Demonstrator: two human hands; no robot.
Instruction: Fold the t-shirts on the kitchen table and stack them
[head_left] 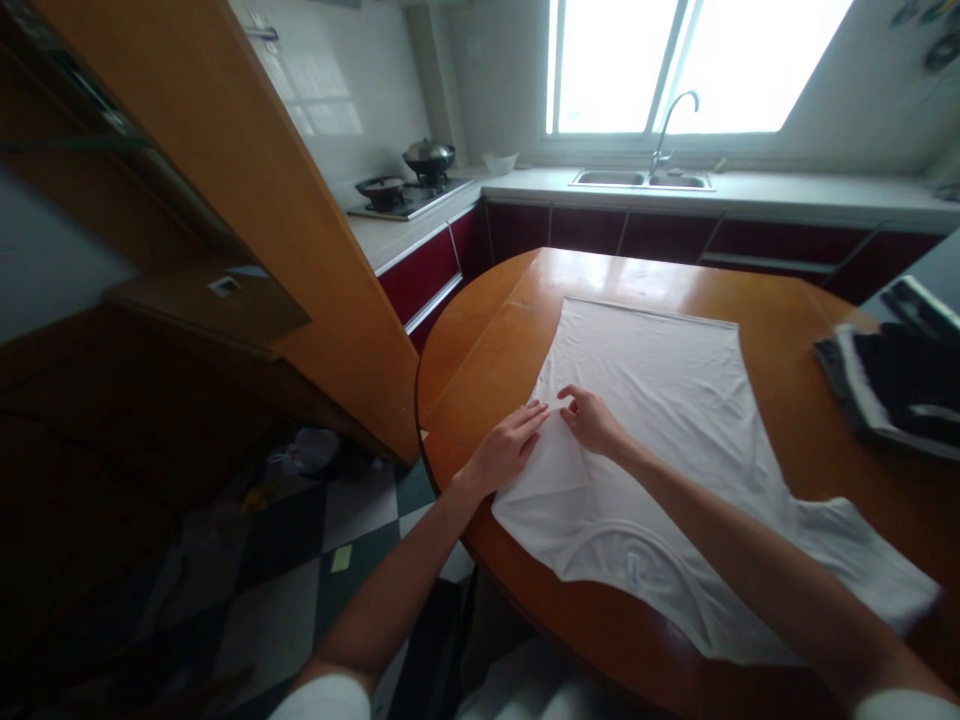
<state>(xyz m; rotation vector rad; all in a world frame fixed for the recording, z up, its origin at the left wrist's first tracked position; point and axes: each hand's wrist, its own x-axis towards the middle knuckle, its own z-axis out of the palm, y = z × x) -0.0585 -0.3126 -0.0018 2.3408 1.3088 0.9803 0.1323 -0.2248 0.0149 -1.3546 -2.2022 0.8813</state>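
A white T-shirt (660, 370) lies spread on the round wooden table (480, 330), its hem toward the window and its neckline toward me. A small label shows inside the collar. The sleeve on the right sticks out, while the left side looks folded inward. My left hand (508, 447) rests flat on the shirt's left edge with its fingers stretched out. Just to the right, my right hand (594, 420) has bent fingers that seem to pinch a bit of the cloth. My right forearm crosses over the shirt and hides part of it.
A stack of dark folded clothes (907, 370) sits at the table's right side. Behind are a counter with a sink (645, 180) and a stove holding a lidded pot (429, 158) and a pan (382, 190). A wooden cabinet panel (337, 300) stands close on the left.
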